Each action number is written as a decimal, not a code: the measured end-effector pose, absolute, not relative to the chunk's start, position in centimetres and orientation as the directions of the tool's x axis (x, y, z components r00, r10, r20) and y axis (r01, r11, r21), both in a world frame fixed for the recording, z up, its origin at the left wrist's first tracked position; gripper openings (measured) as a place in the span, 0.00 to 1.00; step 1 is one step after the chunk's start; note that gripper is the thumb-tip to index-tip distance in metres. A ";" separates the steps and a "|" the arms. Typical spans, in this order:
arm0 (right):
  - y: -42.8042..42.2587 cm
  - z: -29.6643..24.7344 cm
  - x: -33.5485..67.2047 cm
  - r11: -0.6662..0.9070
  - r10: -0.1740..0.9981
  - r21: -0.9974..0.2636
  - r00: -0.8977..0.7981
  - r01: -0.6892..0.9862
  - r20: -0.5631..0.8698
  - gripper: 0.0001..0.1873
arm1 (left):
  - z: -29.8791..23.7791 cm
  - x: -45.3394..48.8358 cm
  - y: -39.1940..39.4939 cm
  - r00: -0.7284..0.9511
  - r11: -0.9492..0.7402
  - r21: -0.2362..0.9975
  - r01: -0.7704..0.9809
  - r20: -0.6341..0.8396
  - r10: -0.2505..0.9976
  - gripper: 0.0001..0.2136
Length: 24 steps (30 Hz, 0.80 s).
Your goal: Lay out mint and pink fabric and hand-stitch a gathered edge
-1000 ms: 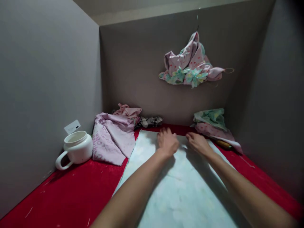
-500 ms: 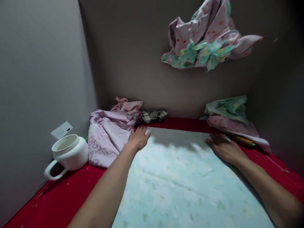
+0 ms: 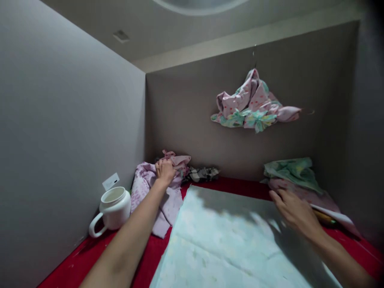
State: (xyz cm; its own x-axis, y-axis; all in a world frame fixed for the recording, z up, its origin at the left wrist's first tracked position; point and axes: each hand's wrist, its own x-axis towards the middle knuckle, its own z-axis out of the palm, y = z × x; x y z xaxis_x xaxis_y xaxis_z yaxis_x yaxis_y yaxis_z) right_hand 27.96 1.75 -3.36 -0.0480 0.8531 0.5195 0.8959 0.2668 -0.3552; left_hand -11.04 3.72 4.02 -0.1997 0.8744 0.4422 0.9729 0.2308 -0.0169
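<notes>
My left hand (image 3: 165, 172) is at the back left, its fingers closed on a crumpled pink cloth (image 3: 179, 161). That cloth sits on a lilac patterned cloth (image 3: 168, 212). A pale mint floral sheet (image 3: 228, 236) lies flat on the red surface. My right hand (image 3: 295, 212) hangs over the sheet's right side, fingers apart and holding nothing. Close by it are a pink dotted cloth (image 3: 319, 201) and a green patterned cloth (image 3: 291, 171).
A white mug (image 3: 114, 210) with a handle stands at the left wall, with a white card (image 3: 110, 181) behind it. The red-covered surface (image 3: 90, 250) is bounded by grey walls. A floral cloth (image 3: 249, 106) hangs on the back wall. A checked cloth (image 3: 201, 174) and a yellow object (image 3: 324, 218) lie at the back.
My left hand has left the sheet's edge and closed on the pink cloth at the back. My right hand has shifted right, and the view has tilted upward.
</notes>
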 end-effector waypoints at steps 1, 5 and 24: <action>1.7 -2.6 27.3 0.279 0.848 -0.370 -0.047 0.886 0.529 0.24 | 4.5 -12.0 3.9 -0.210 0.247 -0.032 0.969 0.425 0.881 0.15; 0.9 -0.5 24.8 0.386 0.820 -0.404 -0.108 0.829 0.562 0.25 | 5.4 -15.0 4.0 -0.216 0.260 -0.080 0.962 0.357 0.909 0.16; -4.5 3.3 22.7 0.485 0.857 -0.607 -0.205 0.629 0.473 0.24 | 23.5 -16.9 -0.4 -0.168 0.327 -0.039 0.944 0.798 0.579 0.12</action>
State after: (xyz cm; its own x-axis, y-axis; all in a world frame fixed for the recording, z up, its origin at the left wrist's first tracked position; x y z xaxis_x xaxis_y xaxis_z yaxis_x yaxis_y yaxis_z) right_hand 22.74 -4.46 3.33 -0.2050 0.8570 0.4728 0.6288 0.4855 -0.6074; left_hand -16.95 -0.43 23.54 -0.1677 0.5787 0.7981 0.9442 0.3272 -0.0388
